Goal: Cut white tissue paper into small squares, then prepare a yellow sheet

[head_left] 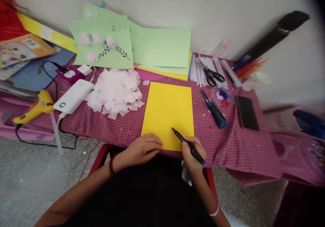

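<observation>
A yellow sheet of paper (169, 113) lies flat on the checked cloth in front of me. My right hand (193, 154) is closed round a black marker (182, 139) with a blue end; its tip points up and left over the lower part of the sheet. Whether the tip touches the paper I cannot tell. On the sheet's lower left corner rests my left hand (144, 148), its fingers stretched out and holding nothing. No drawn line shows on the yellow surface, only a small speck near its top.
Left of the sheet sits a heap of white tissue squares (118, 91). Beyond are green papers (162, 45), one with tissue flowers. A power bank (73, 96) and yellow glue gun (38, 108) lie left. Rightward are a box cutter (215, 111), scissors (212, 74) and a phone (247, 113).
</observation>
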Action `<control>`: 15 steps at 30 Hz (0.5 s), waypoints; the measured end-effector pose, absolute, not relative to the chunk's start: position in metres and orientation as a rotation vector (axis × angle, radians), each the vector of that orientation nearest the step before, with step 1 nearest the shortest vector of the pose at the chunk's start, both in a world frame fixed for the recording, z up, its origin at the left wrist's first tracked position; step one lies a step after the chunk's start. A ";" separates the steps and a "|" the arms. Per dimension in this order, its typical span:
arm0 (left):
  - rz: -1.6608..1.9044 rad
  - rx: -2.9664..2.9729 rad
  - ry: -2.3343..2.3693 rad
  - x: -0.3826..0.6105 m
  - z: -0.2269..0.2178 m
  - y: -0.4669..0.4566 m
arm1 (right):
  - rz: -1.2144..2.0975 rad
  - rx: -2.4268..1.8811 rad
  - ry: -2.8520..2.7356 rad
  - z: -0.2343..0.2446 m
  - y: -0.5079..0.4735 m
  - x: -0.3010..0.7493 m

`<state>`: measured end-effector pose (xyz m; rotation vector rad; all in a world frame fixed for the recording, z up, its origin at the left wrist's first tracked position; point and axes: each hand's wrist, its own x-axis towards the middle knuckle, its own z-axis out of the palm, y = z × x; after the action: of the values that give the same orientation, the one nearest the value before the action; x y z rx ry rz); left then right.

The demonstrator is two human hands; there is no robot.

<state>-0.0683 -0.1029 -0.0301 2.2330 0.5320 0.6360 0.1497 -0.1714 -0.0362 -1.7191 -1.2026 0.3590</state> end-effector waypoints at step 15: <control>0.654 2.236 0.535 -0.068 -0.032 -0.101 | 0.537 -1.680 -0.942 -0.033 -0.181 0.154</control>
<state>-0.0675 -0.1010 -0.0318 2.2364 0.5349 0.6543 0.1544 -0.1810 -0.0335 -1.6796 -0.9422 0.5372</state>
